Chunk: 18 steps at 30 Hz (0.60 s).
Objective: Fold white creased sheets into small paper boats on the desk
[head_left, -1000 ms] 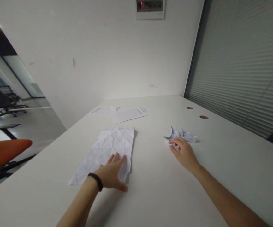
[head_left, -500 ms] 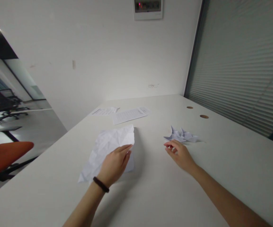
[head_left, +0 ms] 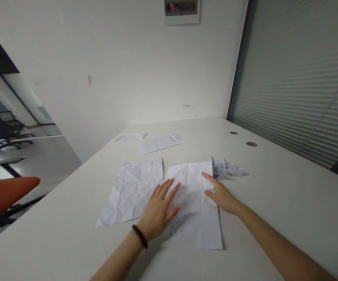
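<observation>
Step in hand looks like flattening a creased sheet for folding. Far left, off the table, an orange chair (head_left: 6,193), not in play. On the table (head_left: 274,203), left to right: a first creased sheet (head_left: 130,191) lies flat and loose, touched by nobody. Just beside it, edges nearly meeting, is the sheet being worked (head_left: 196,207), also heavily creased, lying lengthwise away from the person. The left hand (head_left: 158,210), dark band (head_left: 140,236) on its wrist, rests palm down on that sheet's left edge, fingers spread and straight; it grasps nothing, just presses. The right hand (head_left: 220,193) is flat on the sheet's right edge, fingers extended toward the middle, likewise not pinching anything. So the sheet sits between and under both palms, pinned rather than held. Beyond the right hand, touching the sheet's far right corner, sits a spiky folded paper piece (head_left: 226,168). Farther back, printed pages (head_left: 157,141) lie well apart from the hands. My read: the next move needs an edge or corner lifted, which calls for a fingertip pinch from one hand while the other keeps the sheet from sliding. Thin paper on a smooth top will skate unless one palm stays down.
</observation>
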Motion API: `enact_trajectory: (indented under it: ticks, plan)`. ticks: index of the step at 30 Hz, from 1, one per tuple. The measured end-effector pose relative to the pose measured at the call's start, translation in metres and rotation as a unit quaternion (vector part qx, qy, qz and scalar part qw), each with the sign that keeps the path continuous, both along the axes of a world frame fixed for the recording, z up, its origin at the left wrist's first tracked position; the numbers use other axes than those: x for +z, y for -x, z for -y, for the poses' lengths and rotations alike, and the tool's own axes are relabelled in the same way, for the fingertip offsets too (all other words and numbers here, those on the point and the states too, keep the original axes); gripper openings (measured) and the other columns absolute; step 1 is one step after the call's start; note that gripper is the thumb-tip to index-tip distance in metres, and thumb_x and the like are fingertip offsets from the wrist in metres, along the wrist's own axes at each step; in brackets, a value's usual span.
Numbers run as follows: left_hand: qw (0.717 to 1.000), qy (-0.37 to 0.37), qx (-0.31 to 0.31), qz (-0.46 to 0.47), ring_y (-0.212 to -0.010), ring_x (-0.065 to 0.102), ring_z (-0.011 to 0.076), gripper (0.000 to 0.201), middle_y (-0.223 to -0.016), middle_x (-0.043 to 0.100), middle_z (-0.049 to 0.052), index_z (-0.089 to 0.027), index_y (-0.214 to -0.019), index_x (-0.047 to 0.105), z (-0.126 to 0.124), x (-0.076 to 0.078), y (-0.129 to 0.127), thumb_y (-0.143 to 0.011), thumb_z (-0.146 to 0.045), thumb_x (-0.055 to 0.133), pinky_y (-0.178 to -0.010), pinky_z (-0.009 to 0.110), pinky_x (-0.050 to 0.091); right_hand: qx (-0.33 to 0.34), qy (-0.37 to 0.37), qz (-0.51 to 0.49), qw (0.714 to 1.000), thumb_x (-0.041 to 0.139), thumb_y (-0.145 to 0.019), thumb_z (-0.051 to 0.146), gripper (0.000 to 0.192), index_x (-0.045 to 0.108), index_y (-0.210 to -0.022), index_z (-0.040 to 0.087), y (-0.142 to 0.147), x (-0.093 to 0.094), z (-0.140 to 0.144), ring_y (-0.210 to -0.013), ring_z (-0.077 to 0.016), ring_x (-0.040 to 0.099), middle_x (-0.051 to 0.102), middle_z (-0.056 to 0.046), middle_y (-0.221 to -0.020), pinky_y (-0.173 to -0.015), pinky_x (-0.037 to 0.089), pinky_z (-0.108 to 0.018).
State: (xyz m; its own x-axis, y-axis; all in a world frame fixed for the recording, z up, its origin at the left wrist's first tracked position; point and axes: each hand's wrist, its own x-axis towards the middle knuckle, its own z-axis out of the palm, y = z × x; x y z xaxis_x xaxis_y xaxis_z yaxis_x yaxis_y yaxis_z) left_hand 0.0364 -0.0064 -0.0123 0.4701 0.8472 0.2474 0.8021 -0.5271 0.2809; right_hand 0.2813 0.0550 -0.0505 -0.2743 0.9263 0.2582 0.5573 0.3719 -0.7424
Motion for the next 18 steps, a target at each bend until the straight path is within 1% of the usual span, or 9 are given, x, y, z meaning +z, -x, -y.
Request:
enact_trajectory:
  ticks: [2, 4, 7, 9, 10, 12, 14, 16, 18]
  plan:
    - [0.993, 0.025, 0.110, -0.038, -0.134, 0.011, 0.0301, 0.060, -0.147, 0.014, 0.013, -0.017, -0.139, 0.017, -0.008, -0.006, 0.010, -0.089, -0.046, 0.031, -0.104, 0.054, 0.017, 0.011, -0.019, 0.020, 1.000, 0.045, -0.072, 0.012, 0.058, 0.039, -0.130, 0.019, -0.002, 0.000, -0.001, -0.125, -0.0221, 0.038, 0.042, -0.013, -0.135, -0.103, 0.027, -0.048]
    - [0.979, 0.084, 0.172, -0.073, -0.133, 0.011, 0.0324, 0.064, -0.146, 0.011, 0.017, -0.014, -0.140, 0.011, -0.013, -0.011, 0.017, -0.088, -0.048, 0.028, -0.100, 0.059, 0.018, 0.012, -0.037, 0.036, 0.999, 0.042, -0.071, 0.010, 0.059, 0.039, -0.129, 0.019, -0.005, -0.001, -0.002, -0.124, -0.0214, 0.039, 0.043, -0.013, -0.134, -0.103, 0.028, -0.047]
    - [0.967, 0.124, 0.197, -0.102, -0.131, 0.018, 0.0338, 0.065, -0.143, 0.022, 0.019, -0.014, -0.140, 0.009, -0.017, -0.012, 0.026, -0.088, -0.050, 0.027, -0.095, 0.065, 0.018, -0.004, -0.067, 0.036, 0.997, 0.041, -0.069, 0.007, 0.066, 0.033, -0.133, 0.020, -0.008, -0.003, -0.006, -0.124, -0.0215, 0.038, 0.041, -0.012, -0.135, -0.102, 0.030, -0.045]
    - [0.967, 0.118, 0.207, -0.085, -0.127, 0.028, 0.0338, 0.064, -0.138, 0.032, 0.020, -0.015, -0.140, 0.007, -0.019, -0.009, 0.030, -0.088, -0.049, 0.024, -0.092, 0.064, 0.024, -0.030, -0.083, 0.020, 0.996, 0.042, -0.068, 0.007, 0.074, 0.022, -0.138, 0.022, -0.008, -0.004, -0.008, -0.118, -0.0227, 0.045, 0.043, -0.013, -0.133, -0.096, 0.037, -0.043]
    - [0.968, 0.111, 0.213, -0.069, -0.124, 0.033, 0.0335, 0.063, -0.135, 0.037, 0.020, -0.013, -0.140, 0.007, -0.020, -0.007, 0.032, -0.089, -0.048, 0.023, -0.091, 0.062, 0.027, -0.044, -0.082, 0.011, 0.996, 0.042, -0.067, 0.007, 0.079, 0.015, -0.140, 0.021, -0.008, -0.005, -0.009, -0.109, -0.0230, 0.053, 0.049, -0.014, -0.127, -0.089, 0.043, -0.042]
    - [0.970, 0.092, 0.222, -0.032, -0.118, 0.042, 0.0322, 0.063, -0.126, 0.047, 0.020, -0.010, -0.138, 0.012, -0.024, -0.006, 0.034, -0.089, -0.046, 0.024, -0.092, 0.057, 0.030, -0.065, -0.061, -0.012, 0.996, 0.043, -0.067, 0.007, 0.085, 0.003, -0.141, 0.016, -0.007, -0.008, -0.012, -0.078, -0.0205, 0.063, 0.063, -0.013, -0.104, -0.069, 0.050, -0.036]
    - [0.974, 0.078, 0.214, 0.020, -0.114, 0.046, 0.0295, 0.063, -0.119, 0.053, 0.019, -0.007, -0.136, 0.020, -0.028, -0.007, 0.033, -0.087, -0.045, 0.031, -0.096, 0.049, 0.030, -0.077, -0.034, -0.044, 0.995, 0.045, -0.067, 0.009, 0.088, -0.003, -0.140, 0.011, -0.007, -0.011, -0.015, -0.056, -0.0169, 0.059, 0.066, -0.006, -0.078, -0.055, 0.049, -0.031]
    - [0.974, 0.090, 0.186, 0.092, -0.111, 0.048, 0.0261, 0.065, -0.116, 0.055, 0.017, -0.007, -0.134, 0.022, -0.033, -0.013, 0.030, -0.083, -0.042, 0.042, -0.097, 0.042, 0.032, -0.080, -0.016, -0.080, 0.993, 0.048, -0.065, 0.010, 0.085, 0.008, -0.140, 0.009, -0.007, -0.015, -0.020, -0.051, -0.0166, 0.057, 0.064, -0.002, -0.068, -0.052, 0.048, -0.030]
    - [0.965, 0.118, 0.159, 0.170, -0.109, 0.050, 0.0234, 0.070, -0.117, 0.054, 0.015, -0.009, -0.135, 0.019, -0.038, -0.020, 0.027, -0.078, -0.035, 0.051, -0.096, 0.039, 0.034, -0.071, -0.005, -0.104, 0.992, 0.051, -0.062, 0.011, 0.071, 0.034, -0.131, 0.011, -0.006, -0.017, -0.024, -0.058, -0.0191, 0.060, 0.065, -0.004, -0.070, -0.055, 0.049, -0.032]
